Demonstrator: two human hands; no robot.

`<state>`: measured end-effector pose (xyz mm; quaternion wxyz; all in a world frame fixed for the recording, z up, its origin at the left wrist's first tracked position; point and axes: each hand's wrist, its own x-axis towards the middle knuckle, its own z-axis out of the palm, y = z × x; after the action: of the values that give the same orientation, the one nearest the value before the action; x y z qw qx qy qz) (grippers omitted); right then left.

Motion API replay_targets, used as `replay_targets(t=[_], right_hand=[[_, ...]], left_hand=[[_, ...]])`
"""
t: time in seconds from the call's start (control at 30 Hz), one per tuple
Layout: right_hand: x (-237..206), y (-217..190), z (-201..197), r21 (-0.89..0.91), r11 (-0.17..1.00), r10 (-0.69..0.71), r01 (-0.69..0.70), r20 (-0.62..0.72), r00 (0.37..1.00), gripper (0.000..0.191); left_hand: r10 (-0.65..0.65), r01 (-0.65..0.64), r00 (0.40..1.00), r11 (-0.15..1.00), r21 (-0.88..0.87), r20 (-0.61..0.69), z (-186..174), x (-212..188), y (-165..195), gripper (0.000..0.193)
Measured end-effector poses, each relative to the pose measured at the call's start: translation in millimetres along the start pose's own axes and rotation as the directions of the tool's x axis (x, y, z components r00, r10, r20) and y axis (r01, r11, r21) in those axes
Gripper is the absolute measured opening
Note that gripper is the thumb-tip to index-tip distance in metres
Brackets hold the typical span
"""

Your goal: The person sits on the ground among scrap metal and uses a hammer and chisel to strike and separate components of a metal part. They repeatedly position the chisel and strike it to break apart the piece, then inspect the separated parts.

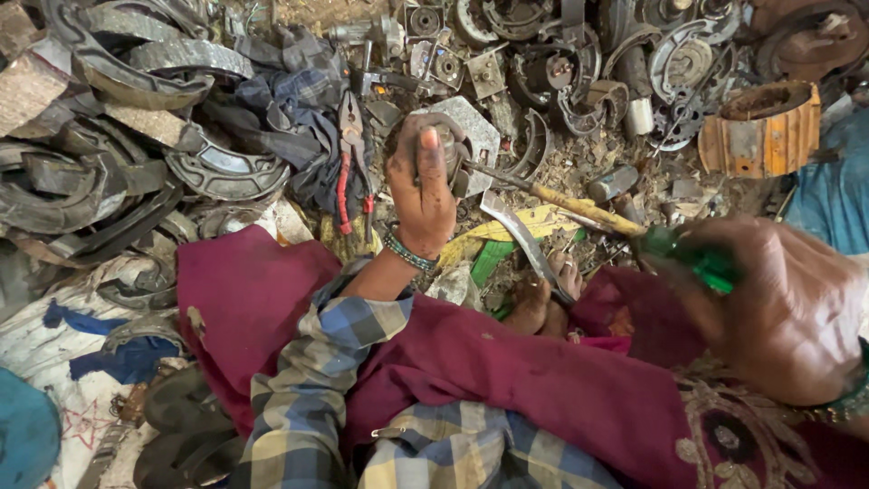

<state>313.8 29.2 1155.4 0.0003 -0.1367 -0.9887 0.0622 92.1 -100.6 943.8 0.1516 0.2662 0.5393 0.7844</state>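
The left hand [424, 195] sits near the middle of the view, fingers wrapped tight around a small dark metal part [450, 154], thumb up along its side. A beaded bracelet [409, 254] circles that wrist, and a checked sleeve [308, 380] runs down from it toward 7 o'clock.

The right hand [786, 312] is at 4 o'clock, large and close to the camera, clamped on the green handle [692, 255] of a screwdriver [579, 210]. The yellowed, rusty shaft runs up toward 10 o'clock from the handle, and its tip meets the metal part held in the left hand. The two hands are well apart, joined only by the tool.

A maroon cloth [507, 362] covers the lap across the lower half of the view. A bare foot [534, 303] shows just below the screwdriver shaft, beside a curved metal strip [520, 237].

At 11 o'clock from the left hand lie red-handled pliers [353, 163] on a dark blue rag [281, 109]. Curved brake shoes [172, 100] pile up toward 10 o'clock. Toward 1 o'clock lies a heap of round metal plates [679, 63], and at 2 o'clock stands a rusty orange drum-shaped part [765, 131]. All of it rests on the dirt floor [579, 167], strewn with chips and scraps.
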Motion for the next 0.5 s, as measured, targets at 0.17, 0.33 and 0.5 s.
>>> replay_targets(t=[0.17, 0.33, 0.5], right_hand=[[5.0, 11.0, 5.0, -0.033, 0.996, 0.086, -0.084, 0.046, 0.995, 0.044], [4.8, 14.0, 12.8, -0.031, 0.984, 0.178, -0.176, 0.105, 0.978, 0.046], [4.7, 18.8, 23.3, 0.061, 0.946, 0.287, -0.317, 0.295, 0.912, 0.042]], left_hand=[[0.005, -0.003, 0.999, 0.998, -0.061, 0.045, 2.4, 0.1, 2.0, 0.04], [0.008, -0.01, 0.999, 0.998, 0.067, 0.037, -0.5, -3.2, 8.6, 0.039], [0.186, -0.196, 0.974, 0.978, 0.069, 0.126, -9.9, -3.1, 20.5, 0.036]])
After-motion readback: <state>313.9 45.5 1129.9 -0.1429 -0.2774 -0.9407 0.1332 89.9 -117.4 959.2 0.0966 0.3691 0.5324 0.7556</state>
